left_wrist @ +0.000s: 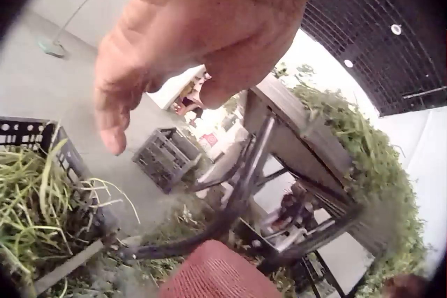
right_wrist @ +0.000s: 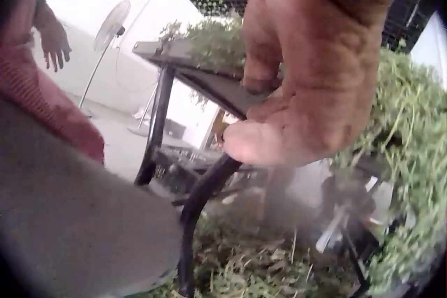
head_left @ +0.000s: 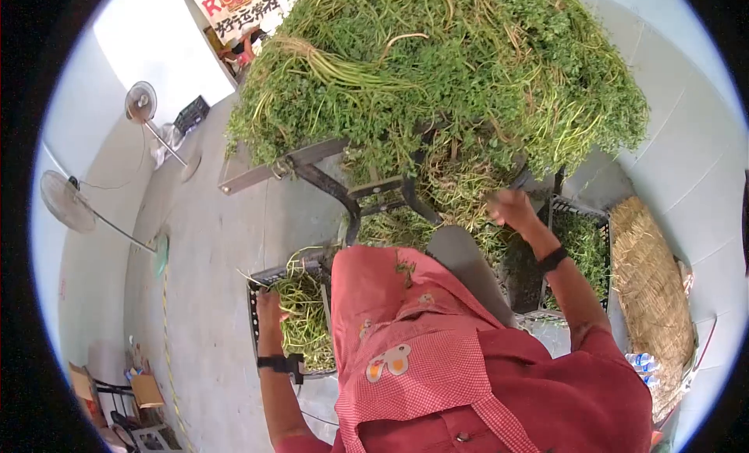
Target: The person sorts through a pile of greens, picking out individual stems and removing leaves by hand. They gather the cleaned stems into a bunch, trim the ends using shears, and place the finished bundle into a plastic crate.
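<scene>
Greens (head_left: 468, 79) overhang the near edge of your table (head_left: 320, 150); fans (head_left: 69, 202) share the floor (head_left: 218, 320).
Your left hand (left_wrist: 195, 32) hangs loose-fingered, empty; right hand (right_wrist: 314, 67) curls, hold unclear.

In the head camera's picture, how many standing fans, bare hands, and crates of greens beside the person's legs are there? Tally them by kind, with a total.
Standing fans: 2
Bare hands: 2 (left hand, right hand)
Crates of greens: 2
Total: 6
</scene>
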Demonstrator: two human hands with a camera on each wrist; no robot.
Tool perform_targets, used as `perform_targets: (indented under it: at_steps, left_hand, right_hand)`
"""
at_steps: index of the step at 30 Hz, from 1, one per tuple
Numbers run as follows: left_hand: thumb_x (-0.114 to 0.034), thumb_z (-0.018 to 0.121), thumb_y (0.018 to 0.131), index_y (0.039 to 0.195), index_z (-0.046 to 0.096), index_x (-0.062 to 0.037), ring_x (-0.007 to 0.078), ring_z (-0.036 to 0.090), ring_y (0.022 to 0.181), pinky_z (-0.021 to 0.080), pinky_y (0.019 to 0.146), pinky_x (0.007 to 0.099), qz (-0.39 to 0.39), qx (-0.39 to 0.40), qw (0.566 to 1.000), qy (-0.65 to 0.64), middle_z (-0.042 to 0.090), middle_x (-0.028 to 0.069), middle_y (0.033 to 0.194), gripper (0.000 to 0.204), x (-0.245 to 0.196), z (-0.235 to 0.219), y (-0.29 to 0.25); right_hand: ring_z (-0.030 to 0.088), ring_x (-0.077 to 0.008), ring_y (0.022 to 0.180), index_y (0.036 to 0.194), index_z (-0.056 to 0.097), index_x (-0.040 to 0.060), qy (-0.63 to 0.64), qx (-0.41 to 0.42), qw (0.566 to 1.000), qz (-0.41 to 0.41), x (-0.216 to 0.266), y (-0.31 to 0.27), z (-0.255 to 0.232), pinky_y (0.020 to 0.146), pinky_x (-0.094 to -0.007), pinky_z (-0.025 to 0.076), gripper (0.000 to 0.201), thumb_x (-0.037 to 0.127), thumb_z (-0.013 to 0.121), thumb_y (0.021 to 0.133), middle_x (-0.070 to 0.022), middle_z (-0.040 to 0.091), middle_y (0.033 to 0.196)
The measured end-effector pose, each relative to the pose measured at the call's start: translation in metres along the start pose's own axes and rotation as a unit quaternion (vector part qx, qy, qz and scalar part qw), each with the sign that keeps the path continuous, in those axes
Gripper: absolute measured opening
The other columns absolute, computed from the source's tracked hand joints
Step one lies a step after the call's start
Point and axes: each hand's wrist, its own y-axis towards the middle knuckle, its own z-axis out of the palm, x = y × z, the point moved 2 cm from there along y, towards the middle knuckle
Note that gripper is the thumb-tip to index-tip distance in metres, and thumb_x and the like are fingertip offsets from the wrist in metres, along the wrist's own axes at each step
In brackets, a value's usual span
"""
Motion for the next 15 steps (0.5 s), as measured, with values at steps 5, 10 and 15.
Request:
perform_targets:
  at_steps: [5,10,15]
  left_hand:
    - [-0.026,0.057,0.083,0.108,0.054,-0.0070,0.0207,0.058,0.083,0.048,0.067,0.0329,0.073,0.219,0.970,-0.076,0.060,0.0063,0.096,0.032,0.034,0.089,-0.027]
    - [-0.024,0.058,0.079,0.099,0.060,-0.0076,0.0312,0.056,0.091,0.040,0.083,0.0385,0.335,0.217,0.885,0.241,0.059,0.0120,0.103,0.026,0.022,0.135,-0.056]
    - [-0.018,0.059,0.076,0.093,0.062,-0.0065,0.0329,0.055,0.095,0.040,0.086,0.0394,0.381,0.248,0.850,0.267,0.060,0.0140,0.101,0.021,-0.020,0.125,-0.077]
  right_hand:
    - [0.058,-0.0129,0.055,0.094,0.061,0.0015,-0.123,-0.077,0.955,-0.258,0.151,0.038,-0.019,0.050,-0.0278,0.046,0.020,0.018,0.057,0.083,-0.0067,0.059,0.063]
    - [0.057,-0.0118,0.062,0.112,0.055,-0.0040,0.051,-0.004,0.986,-0.157,0.231,0.084,0.008,0.054,-0.0245,0.049,0.036,0.020,0.057,0.085,-0.0087,0.060,0.081]
    - [0.058,-0.0152,0.061,0.119,0.045,-0.0056,0.217,0.014,0.971,-0.099,0.242,0.143,0.045,0.049,-0.0267,0.050,0.048,0.019,0.062,0.082,-0.0101,0.058,0.080]
